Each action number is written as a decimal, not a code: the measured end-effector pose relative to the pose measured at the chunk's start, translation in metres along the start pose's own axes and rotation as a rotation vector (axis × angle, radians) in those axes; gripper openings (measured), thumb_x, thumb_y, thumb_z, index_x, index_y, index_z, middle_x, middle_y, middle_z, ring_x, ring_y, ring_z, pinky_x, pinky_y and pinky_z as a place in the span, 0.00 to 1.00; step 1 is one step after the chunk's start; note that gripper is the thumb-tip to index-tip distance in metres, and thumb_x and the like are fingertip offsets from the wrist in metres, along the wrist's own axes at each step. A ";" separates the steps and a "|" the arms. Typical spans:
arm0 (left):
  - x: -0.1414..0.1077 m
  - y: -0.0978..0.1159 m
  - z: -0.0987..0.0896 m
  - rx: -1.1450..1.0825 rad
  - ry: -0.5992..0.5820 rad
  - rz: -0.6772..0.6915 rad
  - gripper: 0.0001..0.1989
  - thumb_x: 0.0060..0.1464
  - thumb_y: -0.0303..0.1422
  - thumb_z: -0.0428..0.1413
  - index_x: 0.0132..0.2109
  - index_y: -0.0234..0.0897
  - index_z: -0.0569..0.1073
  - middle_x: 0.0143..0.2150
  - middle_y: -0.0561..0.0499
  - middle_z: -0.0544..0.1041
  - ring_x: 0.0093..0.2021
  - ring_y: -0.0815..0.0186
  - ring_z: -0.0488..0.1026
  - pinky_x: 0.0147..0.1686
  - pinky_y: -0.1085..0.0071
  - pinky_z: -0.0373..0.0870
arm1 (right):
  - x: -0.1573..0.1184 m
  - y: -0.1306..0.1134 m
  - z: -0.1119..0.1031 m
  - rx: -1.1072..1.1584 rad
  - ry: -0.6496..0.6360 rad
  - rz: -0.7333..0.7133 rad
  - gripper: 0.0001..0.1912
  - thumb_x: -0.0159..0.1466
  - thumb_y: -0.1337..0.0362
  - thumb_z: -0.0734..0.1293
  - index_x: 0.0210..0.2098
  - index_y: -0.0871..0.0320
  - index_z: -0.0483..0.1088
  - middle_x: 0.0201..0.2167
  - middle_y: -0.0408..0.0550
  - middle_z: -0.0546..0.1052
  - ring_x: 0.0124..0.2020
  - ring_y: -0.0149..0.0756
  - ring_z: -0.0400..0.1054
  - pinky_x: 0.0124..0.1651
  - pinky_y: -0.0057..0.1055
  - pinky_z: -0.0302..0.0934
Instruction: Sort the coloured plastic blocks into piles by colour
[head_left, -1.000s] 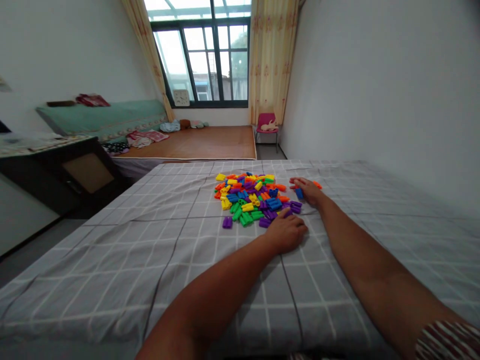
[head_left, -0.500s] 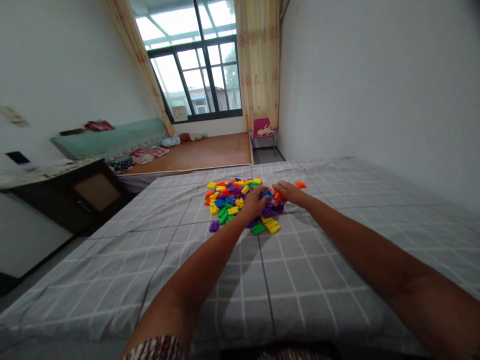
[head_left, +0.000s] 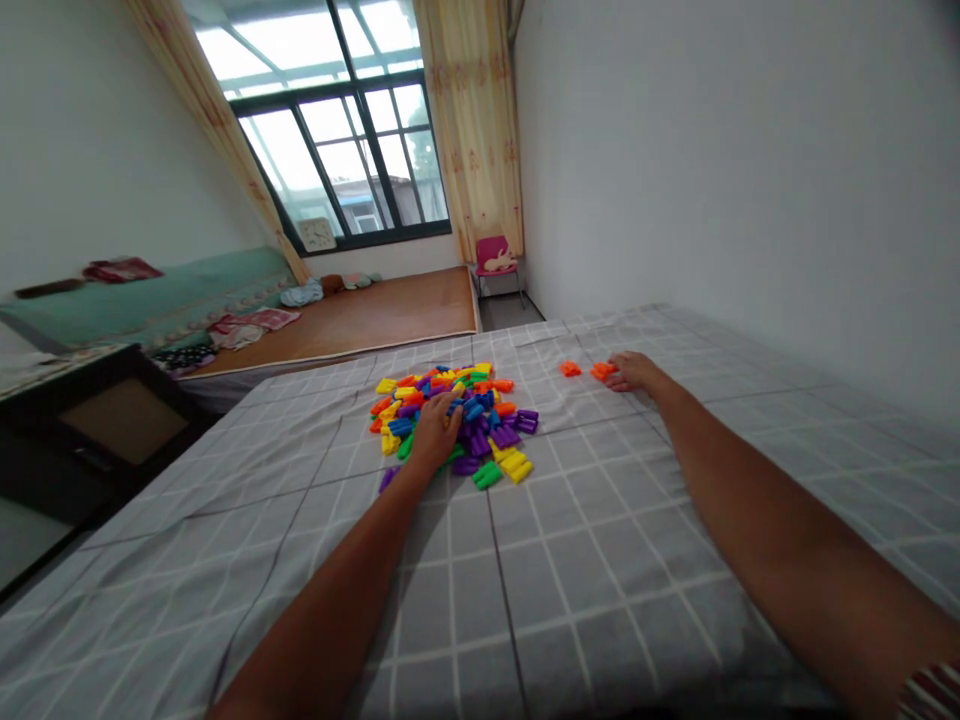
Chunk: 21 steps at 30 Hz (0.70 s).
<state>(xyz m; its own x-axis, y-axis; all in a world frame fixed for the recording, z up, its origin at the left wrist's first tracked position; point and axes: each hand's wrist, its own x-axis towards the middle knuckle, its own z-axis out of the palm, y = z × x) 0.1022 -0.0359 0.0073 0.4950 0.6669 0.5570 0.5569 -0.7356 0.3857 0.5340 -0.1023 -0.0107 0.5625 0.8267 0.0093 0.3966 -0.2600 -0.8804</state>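
A heap of colourful plastic toy building blocks point(head_left: 480, 435) in purple, blue, green, yellow and orange lies on the grey checked cloth. My left hand point(head_left: 436, 428) rests on the near left part of the heap, thumb and fingers apart over blue and yellow pieces; the palm side is hidden. Off to the right of the heap, my right hand point(head_left: 634, 372) has its fingers closed on an orange toy block point(head_left: 601, 371) at the cloth. Just left of that sits another orange block point(head_left: 570, 369), apart from the heap.
The checked cloth point(head_left: 585, 560) covers a broad flat surface. Beyond it stands a brown-topped bed point(head_left: 390, 310) with clothes at its left. A dark cabinet point(head_left: 112, 420) is at left, a pink chair point(head_left: 493, 250) at the back, and a white wall point(head_left: 712, 150) on the right.
My right hand has moved right, away from the heap, to beside the lone orange block, with an orange block in its fingers. My left hand has shifted left over the heap. The view has turned right.
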 end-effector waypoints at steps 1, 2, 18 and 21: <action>-0.001 -0.002 0.001 -0.006 0.010 -0.006 0.17 0.62 0.35 0.49 0.54 0.37 0.72 0.52 0.44 0.74 0.54 0.59 0.69 0.57 0.57 0.65 | -0.001 -0.001 -0.004 -0.066 -0.036 0.034 0.16 0.64 0.56 0.60 0.37 0.62 0.72 0.31 0.55 0.79 0.22 0.35 0.72 0.26 0.31 0.66; -0.002 -0.003 0.001 -0.009 0.014 -0.011 0.16 0.61 0.35 0.49 0.52 0.37 0.73 0.52 0.44 0.74 0.54 0.59 0.70 0.57 0.57 0.66 | -0.001 -0.002 -0.009 -0.167 -0.063 0.052 0.16 0.64 0.56 0.60 0.36 0.61 0.73 0.30 0.54 0.79 0.22 0.35 0.72 0.27 0.31 0.66; -0.006 0.006 -0.001 0.033 -0.073 0.029 0.14 0.59 0.31 0.50 0.50 0.38 0.74 0.51 0.45 0.75 0.53 0.59 0.70 0.57 0.58 0.66 | 0.003 -0.030 0.048 -0.707 -0.148 -0.439 0.26 0.59 0.56 0.66 0.57 0.52 0.69 0.57 0.49 0.72 0.55 0.47 0.66 0.55 0.39 0.61; -0.007 0.004 -0.001 0.025 -0.067 0.041 0.14 0.59 0.31 0.50 0.50 0.38 0.74 0.51 0.45 0.74 0.54 0.59 0.69 0.57 0.58 0.66 | -0.003 -0.027 0.048 -0.633 -0.148 -0.452 0.22 0.57 0.53 0.69 0.50 0.52 0.73 0.50 0.49 0.77 0.50 0.46 0.69 0.52 0.39 0.63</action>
<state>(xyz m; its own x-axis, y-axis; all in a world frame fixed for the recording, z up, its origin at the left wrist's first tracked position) 0.1008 -0.0433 0.0057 0.5608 0.6435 0.5210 0.5511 -0.7597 0.3451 0.4869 -0.0735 -0.0099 0.1635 0.9661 0.1997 0.9260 -0.0805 -0.3688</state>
